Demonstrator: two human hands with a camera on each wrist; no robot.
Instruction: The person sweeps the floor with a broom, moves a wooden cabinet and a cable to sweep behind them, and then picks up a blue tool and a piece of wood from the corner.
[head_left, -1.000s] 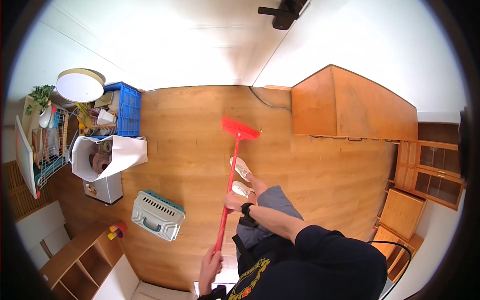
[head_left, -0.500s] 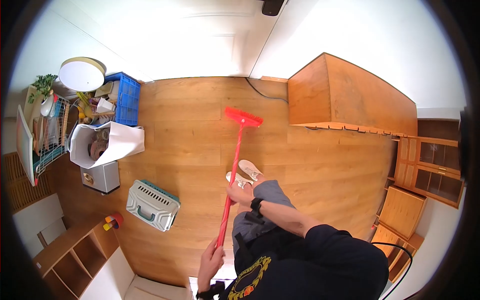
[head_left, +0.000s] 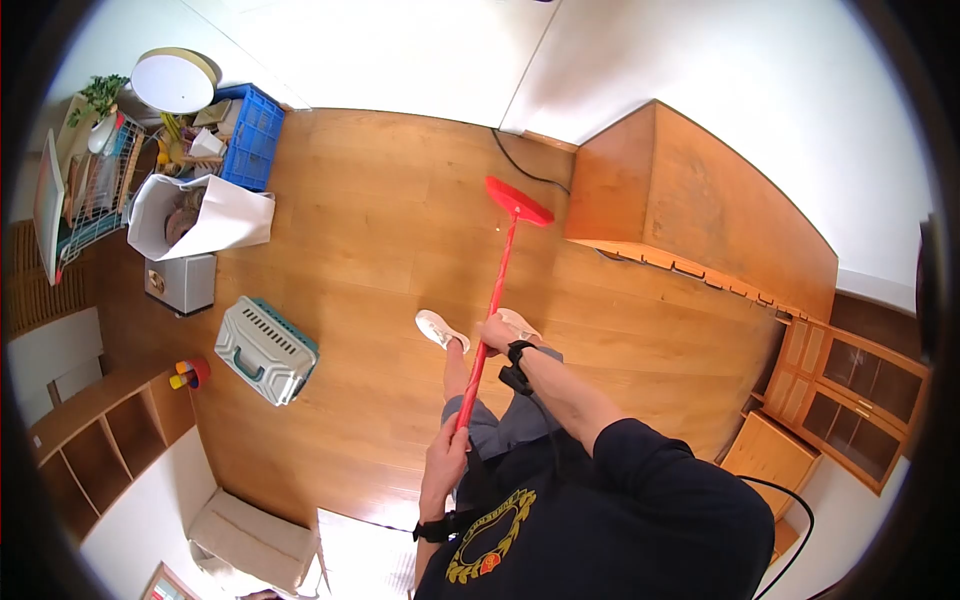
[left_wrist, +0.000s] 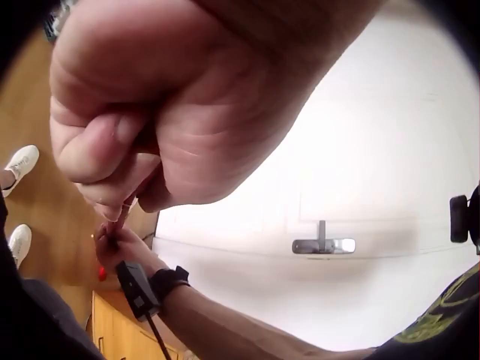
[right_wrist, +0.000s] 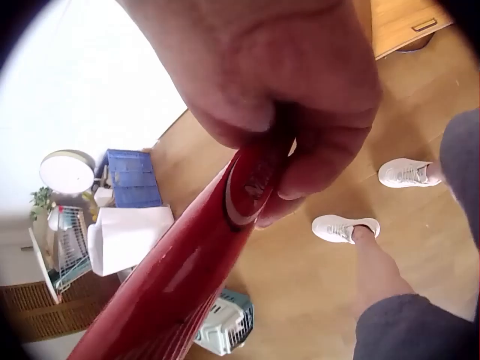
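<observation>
A red broom stands on the wooden floor, its head (head_left: 520,200) close to the corner of a wooden cabinet (head_left: 690,200). The red handle (head_left: 492,300) slants back toward the person. My right hand (head_left: 497,333) grips the handle at mid-length, just above two white shoes (head_left: 440,330). My left hand (head_left: 445,458) grips the handle's upper end near the body. In the right wrist view the fingers wrap the glossy red handle (right_wrist: 202,262). In the left wrist view my left hand (left_wrist: 142,127) is curled tight round the thin handle, and the right hand (left_wrist: 120,244) shows farther down it.
A grey and teal pet carrier (head_left: 265,350) lies on the floor at left. Behind it are a white bag (head_left: 195,215), a blue crate (head_left: 250,125) and a wire rack (head_left: 95,190). A black cable (head_left: 515,160) runs along the wall. Glass-door cabinets (head_left: 850,390) stand at right.
The broom head has swung right and away, from mid-floor to beside the wooden cabinet. The person has stepped forward. Both hands keep their grip on the handle.
</observation>
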